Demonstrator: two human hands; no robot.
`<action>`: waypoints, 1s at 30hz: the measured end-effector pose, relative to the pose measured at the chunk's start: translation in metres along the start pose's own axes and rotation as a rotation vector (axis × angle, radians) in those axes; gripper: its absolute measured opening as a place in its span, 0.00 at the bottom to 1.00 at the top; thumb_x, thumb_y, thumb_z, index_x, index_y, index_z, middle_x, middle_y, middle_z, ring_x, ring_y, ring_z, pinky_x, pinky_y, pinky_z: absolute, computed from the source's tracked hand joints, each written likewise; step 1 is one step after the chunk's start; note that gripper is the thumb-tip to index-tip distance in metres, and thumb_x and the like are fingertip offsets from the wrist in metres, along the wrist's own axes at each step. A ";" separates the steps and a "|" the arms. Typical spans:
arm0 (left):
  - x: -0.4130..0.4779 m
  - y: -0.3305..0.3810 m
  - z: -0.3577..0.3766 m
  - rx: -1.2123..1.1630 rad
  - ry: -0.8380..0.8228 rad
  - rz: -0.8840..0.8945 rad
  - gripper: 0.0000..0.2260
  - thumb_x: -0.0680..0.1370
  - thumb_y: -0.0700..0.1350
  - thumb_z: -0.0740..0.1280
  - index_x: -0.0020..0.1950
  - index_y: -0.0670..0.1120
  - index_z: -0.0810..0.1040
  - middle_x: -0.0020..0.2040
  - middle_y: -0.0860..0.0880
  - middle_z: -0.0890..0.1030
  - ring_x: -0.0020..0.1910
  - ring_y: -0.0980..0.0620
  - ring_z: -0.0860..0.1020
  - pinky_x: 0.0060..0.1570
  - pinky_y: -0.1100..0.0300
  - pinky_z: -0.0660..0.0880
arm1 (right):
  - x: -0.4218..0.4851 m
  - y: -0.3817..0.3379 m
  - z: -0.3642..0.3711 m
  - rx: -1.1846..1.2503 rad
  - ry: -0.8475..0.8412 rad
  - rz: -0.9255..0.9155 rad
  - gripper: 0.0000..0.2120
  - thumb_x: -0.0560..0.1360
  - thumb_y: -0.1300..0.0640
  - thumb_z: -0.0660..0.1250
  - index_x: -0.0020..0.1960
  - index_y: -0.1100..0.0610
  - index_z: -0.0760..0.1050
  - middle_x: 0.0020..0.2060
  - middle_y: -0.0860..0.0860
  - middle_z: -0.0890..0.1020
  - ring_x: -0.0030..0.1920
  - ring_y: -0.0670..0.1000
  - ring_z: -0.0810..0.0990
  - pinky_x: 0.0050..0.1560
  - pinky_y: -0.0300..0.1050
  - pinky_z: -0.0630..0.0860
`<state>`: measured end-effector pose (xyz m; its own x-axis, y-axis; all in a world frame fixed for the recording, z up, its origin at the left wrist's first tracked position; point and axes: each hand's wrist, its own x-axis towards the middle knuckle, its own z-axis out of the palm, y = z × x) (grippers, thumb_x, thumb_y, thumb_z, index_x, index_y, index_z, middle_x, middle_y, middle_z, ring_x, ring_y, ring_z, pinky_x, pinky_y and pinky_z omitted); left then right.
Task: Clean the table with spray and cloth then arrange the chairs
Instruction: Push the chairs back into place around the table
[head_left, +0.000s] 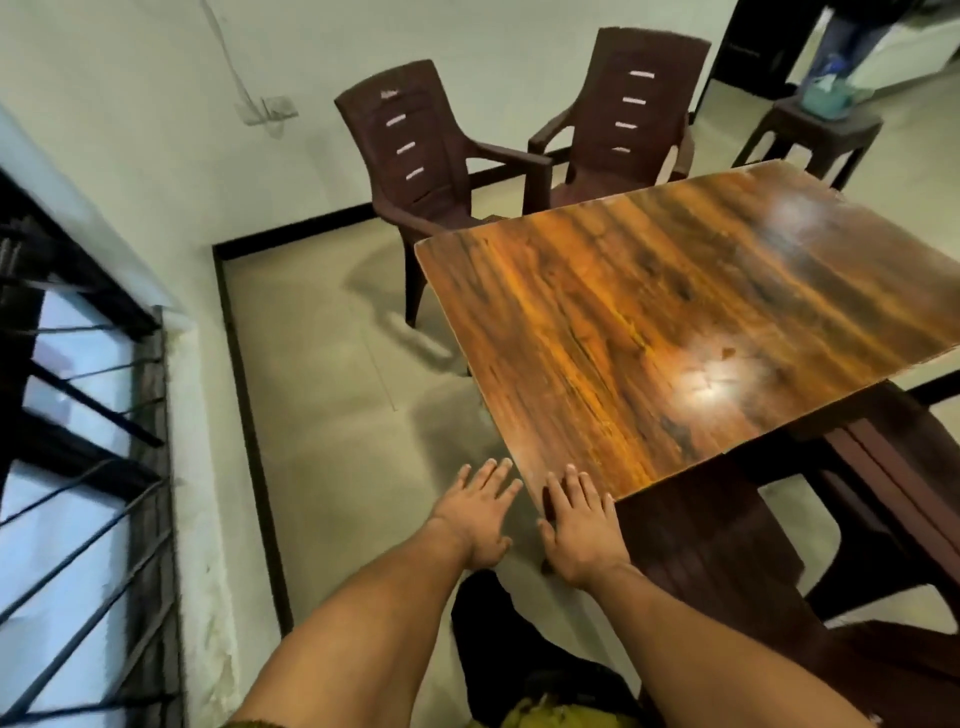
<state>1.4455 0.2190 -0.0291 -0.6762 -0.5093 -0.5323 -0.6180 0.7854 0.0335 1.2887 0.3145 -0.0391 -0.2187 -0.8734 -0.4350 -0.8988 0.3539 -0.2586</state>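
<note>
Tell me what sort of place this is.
Probably a dining room in a home, though it could be a small hall. It has a glossy wooden table with brown plastic armchairs at it, a tiled floor, and a barred window on the left.

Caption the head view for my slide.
Left hand and right hand, both open, stretched toward the wooden table's near corner; two brown chairs stand beyond.

A barred window (72, 374) lies left of the left hand (480, 512); far beyond the right hand (579, 525), a stool (857, 127) bears a bluish container (826, 96).
</note>
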 end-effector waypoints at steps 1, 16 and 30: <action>0.021 -0.015 -0.009 0.033 -0.019 0.021 0.37 0.81 0.57 0.59 0.83 0.48 0.43 0.83 0.45 0.38 0.81 0.46 0.38 0.79 0.43 0.40 | 0.023 -0.002 -0.001 0.029 -0.011 0.022 0.31 0.84 0.43 0.49 0.82 0.50 0.43 0.81 0.52 0.41 0.80 0.55 0.39 0.78 0.60 0.43; 0.219 -0.183 -0.140 0.291 -0.213 0.195 0.38 0.80 0.45 0.62 0.83 0.50 0.42 0.83 0.44 0.38 0.82 0.42 0.41 0.79 0.40 0.44 | 0.232 -0.050 -0.076 0.075 -0.108 0.146 0.41 0.77 0.34 0.57 0.81 0.44 0.40 0.80 0.52 0.36 0.79 0.57 0.34 0.73 0.72 0.37; 0.317 -0.255 -0.182 0.495 -0.241 0.530 0.43 0.80 0.42 0.66 0.82 0.51 0.37 0.80 0.42 0.31 0.80 0.39 0.37 0.76 0.34 0.45 | 0.284 -0.108 -0.090 0.149 -0.142 0.514 0.56 0.74 0.61 0.71 0.78 0.41 0.29 0.73 0.48 0.23 0.76 0.59 0.26 0.70 0.77 0.38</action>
<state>1.3152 -0.2068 -0.0523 -0.6909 0.0257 -0.7225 0.0550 0.9983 -0.0170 1.2895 -0.0018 -0.0566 -0.5530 -0.5255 -0.6466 -0.6240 0.7754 -0.0966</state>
